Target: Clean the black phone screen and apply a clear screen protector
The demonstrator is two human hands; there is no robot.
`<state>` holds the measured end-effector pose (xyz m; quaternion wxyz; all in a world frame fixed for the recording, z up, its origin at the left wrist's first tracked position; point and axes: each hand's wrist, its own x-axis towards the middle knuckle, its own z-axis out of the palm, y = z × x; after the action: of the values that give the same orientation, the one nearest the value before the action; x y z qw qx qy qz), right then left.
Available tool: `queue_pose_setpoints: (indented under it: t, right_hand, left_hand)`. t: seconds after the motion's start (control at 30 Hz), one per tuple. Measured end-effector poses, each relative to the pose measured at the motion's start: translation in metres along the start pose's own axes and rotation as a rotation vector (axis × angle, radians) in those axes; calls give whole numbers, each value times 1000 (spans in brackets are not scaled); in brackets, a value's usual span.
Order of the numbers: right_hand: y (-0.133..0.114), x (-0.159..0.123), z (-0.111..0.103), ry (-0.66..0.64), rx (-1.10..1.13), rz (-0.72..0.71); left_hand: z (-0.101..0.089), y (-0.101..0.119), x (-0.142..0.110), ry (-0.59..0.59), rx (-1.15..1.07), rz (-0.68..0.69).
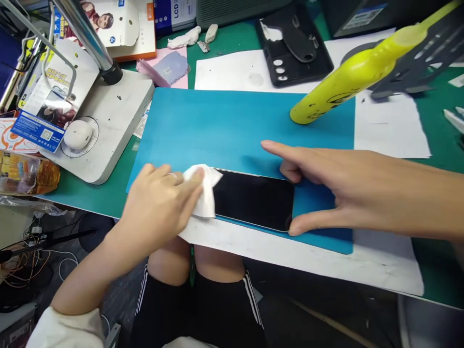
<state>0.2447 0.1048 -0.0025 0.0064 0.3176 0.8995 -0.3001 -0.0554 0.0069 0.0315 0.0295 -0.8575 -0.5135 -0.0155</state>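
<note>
A smartphone (253,200) with a dark screen lies face up along the front of a blue mat (203,125). My left hand (159,198) presses a white wipe (206,193) against the phone's left end, covering that end from sight. At the phone's right end, my right hand (319,183) has its thumb touching the near corner. Its index finger stretches out above the mat, apart from the phone, and the other fingers are curled. Nothing is held in the right hand.
A yellow squeeze bottle (348,79) stands on the mat's far right. Behind the mat lies a black phone case (293,46). On the left is a lamp base (116,116) with a white earbud case (78,134) on it; an amber container (29,171) sits at the table's left edge.
</note>
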Motion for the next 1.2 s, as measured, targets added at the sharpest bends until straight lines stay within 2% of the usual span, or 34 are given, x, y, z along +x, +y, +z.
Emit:
queue_pose_setpoints:
  t: [0.1,0.23,0.4,0.53,0.73,0.9,0.97,1.03,1.13,1.2]
  right_hand:
    - [-3,2,-2,6,-1,6]
    - [-6,5,-5,-2,3,3]
    - [-8,4,-7,30,12,-31]
    - [-8,3,-6,56,22,-64]
    - [0,3,-4,110,7,-153]
    - [-6,0,-6,104,-40,-152]
    - [-11,0,-6,107,-92,-161]
    - [-15,0,-5,123,-148,-186]
    - [-17,1,-3,150,-187,-244]
    - [-16,1,-2,164,-179,-267]
  left_hand:
    - [-3,-11,-12,24,31,-30]
    - [1,-9,-23,79,-50,-59]
    - [6,-3,-19,139,30,-89]
    - [8,15,-1,157,58,10]
    - [12,57,31,165,71,130]
    - [14,78,42,173,69,184]
    - [11,76,39,151,55,187]
    - [6,64,32,116,53,169]
    - [1,31,15,85,93,74]
    - [0,5,5,102,103,-40]
